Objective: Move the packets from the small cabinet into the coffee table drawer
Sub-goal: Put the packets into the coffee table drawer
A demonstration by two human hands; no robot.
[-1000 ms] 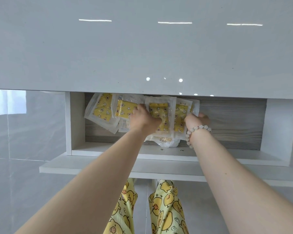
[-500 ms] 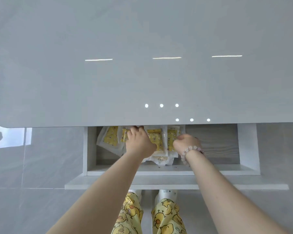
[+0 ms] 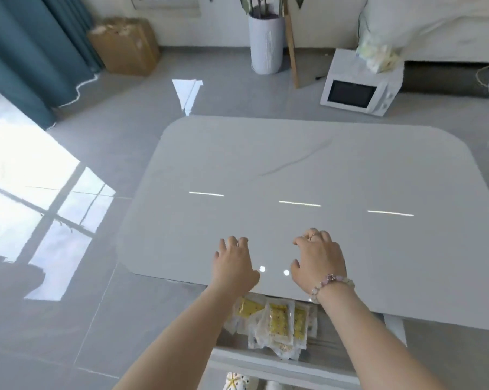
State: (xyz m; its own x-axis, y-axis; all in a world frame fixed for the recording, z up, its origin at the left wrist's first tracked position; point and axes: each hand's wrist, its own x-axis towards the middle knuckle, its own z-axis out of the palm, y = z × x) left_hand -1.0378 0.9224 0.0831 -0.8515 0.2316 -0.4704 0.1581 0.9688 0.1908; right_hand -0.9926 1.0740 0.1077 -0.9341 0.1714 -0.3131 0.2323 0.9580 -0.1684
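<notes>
Packets point(image 3: 277, 322) of crinkled clear plastic with yellow printed inserts lie in a loose, overlapping heap inside the open drawer point(image 3: 251, 361), towards its left half, with their far ends hidden under the bench edge. The drawer is a shallow white box with a grey wood-grain floor, and it sticks out from under the near edge of the bench point(image 3: 266, 170).

Just beyond the heap, both arms reach over the bench top. The left grip point(image 3: 233, 267) is released, palm down, its fingers loosely curled and holding nothing. The right grip point(image 3: 318, 263) is likewise released and empty, fingers bent downward. Whether either set of fingertips touches the surface cannot be told. A bracelet point(image 3: 330, 281) of pale round beads circles the right wrist, and a thin ring point(image 3: 313, 236) sits on one finger.

The bench top is a smooth, glossy grey-white slab with rounded corners, a faint dark vein and three bright reflected bars. Around it the floor point(image 3: 97, 122) is polished grey tile that mirrors a window. Farther off, a boxy white microwave point(image 3: 358, 85) stands on the floor. A tall ribbed white vase point(image 3: 266, 46) holding leafy stems, a brown cardboard box point(image 3: 125, 46) and heavy teal curtains point(image 3: 26, 52) stand farthest back.
</notes>
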